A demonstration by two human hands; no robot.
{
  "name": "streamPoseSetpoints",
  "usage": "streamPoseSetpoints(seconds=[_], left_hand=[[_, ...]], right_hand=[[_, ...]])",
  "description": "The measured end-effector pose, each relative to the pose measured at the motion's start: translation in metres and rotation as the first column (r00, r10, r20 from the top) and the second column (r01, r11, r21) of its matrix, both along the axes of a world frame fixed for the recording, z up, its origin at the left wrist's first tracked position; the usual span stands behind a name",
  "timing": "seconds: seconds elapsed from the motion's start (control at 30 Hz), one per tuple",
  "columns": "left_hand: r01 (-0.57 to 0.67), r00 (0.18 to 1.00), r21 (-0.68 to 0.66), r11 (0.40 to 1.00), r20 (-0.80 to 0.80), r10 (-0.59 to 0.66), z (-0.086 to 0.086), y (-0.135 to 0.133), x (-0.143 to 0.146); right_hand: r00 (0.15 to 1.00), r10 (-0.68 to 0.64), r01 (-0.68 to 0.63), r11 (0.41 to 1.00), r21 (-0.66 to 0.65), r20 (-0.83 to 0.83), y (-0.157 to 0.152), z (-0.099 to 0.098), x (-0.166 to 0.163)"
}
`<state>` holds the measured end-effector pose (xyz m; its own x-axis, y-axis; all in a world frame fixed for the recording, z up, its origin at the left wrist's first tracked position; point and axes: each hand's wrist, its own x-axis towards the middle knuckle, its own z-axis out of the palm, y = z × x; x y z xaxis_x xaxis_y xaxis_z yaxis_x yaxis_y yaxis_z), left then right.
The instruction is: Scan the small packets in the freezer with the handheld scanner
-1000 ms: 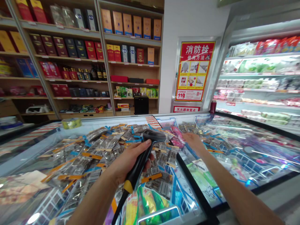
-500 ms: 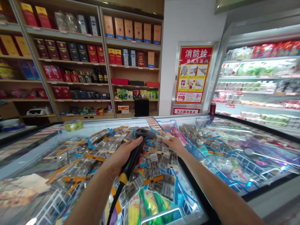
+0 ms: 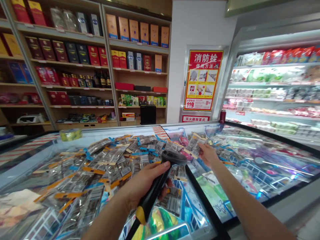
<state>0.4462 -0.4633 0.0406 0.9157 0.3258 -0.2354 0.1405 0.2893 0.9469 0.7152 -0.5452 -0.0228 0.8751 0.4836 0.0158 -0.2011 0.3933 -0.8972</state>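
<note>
A black handheld barcode scanner [image 3: 174,157] with a yellow band and a cable is gripped in my left hand [image 3: 146,178], thumb on top near its head. My right hand [image 3: 208,155] pinches a small clear snack packet [image 3: 195,143] by its near edge, to the right of the scanner and over the freezer's divider region. Below and left of my hands lies a heap of similar packets [image 3: 117,160] with orange, blue and cream strips, spread on the glass freezer lid [image 3: 56,141]. What each packet contains is too small to tell.
A roll of yellow tape [image 3: 70,134] sits on the far left lid. A black frame bar [image 3: 200,196] runs between the glass panels, with baskets of frozen goods beneath. Shelves of boxes [image 3: 135,66] stand behind, and a lit refrigerated case [image 3: 275,85] is at right.
My right hand has moved right, lifting a packet away from the heap. The scanner in my left hand has shifted right and slightly nearer. The view has turned a little.
</note>
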Motion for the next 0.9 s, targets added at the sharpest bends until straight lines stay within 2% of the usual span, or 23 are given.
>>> streamPoseSetpoints(seconds=[0.13,0.47,0.9], left_hand=[[0.069,0.997,0.047,0.997,-0.025,-0.068,-0.005,-0.008,0.004],[0.026,0.999,0.056,0.998,-0.029,-0.024,-0.003,-0.010,0.003],[0.041,0.999,-0.029,0.999,-0.019,-0.042,-0.001,-0.009,0.001]], right_hand=[[0.999,0.014,-0.012,0.999,-0.042,0.042,0.001,0.005,-0.010],[0.998,-0.006,0.010,0.998,-0.069,0.056,0.001,0.009,-0.014],[0.995,0.011,0.000,0.995,-0.103,0.103,0.000,0.007,-0.010]])
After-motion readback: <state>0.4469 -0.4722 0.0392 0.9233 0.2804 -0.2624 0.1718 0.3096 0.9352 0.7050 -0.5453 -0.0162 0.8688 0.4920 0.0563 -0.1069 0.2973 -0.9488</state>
